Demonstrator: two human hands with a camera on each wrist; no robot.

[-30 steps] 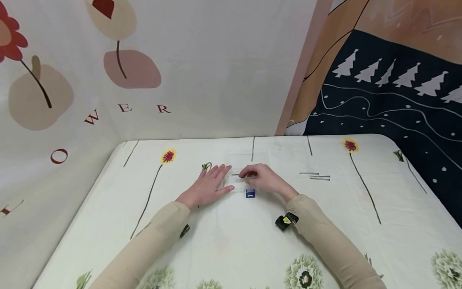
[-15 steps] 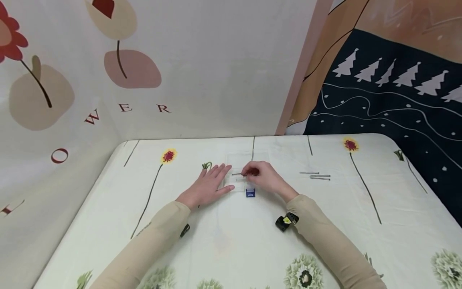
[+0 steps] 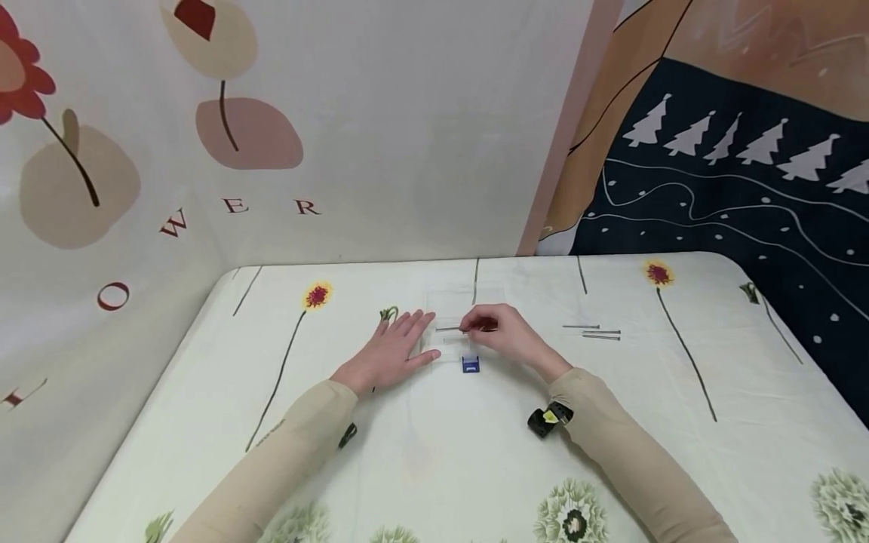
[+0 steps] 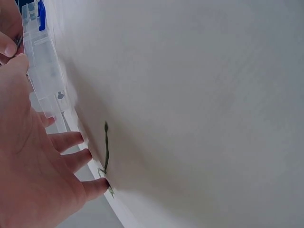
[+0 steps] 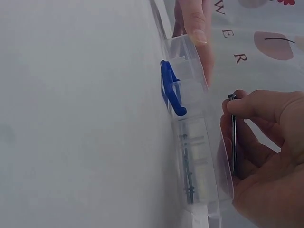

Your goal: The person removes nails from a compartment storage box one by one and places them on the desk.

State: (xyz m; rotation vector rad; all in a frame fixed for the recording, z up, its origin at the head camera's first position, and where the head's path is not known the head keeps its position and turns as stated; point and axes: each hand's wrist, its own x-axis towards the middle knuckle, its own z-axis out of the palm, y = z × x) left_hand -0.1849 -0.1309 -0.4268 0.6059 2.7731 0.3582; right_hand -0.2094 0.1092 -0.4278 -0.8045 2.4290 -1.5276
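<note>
A clear plastic compartment box [image 3: 451, 351] with a blue latch [image 3: 471, 365] stands mid-table, its lid raised at the back. My left hand [image 3: 390, 352] lies with spread, straight fingers along the box's left side, the thumb at its near corner. In the left wrist view, that hand's thumb touches the box wall [image 4: 45, 61]. Above the box, my right hand [image 3: 505, 332] pinches a long thin metal nail [image 5: 233, 135] between thumb and fingers. The right wrist view shows several dark nails [image 5: 187, 171] inside a compartment, through the clear wall.
To the right of the box, 3 loose nails [image 3: 592, 332] lie on the flower-print tablecloth [image 3: 434, 467]. A pale printed curtain [image 3: 407, 151] hangs behind the table, with a dark tree-print cloth [image 3: 720, 173] at the right.
My right hand has shifted slightly to the right over the box, still with a nail in its fingers. The left hand has stayed at the box's side.
</note>
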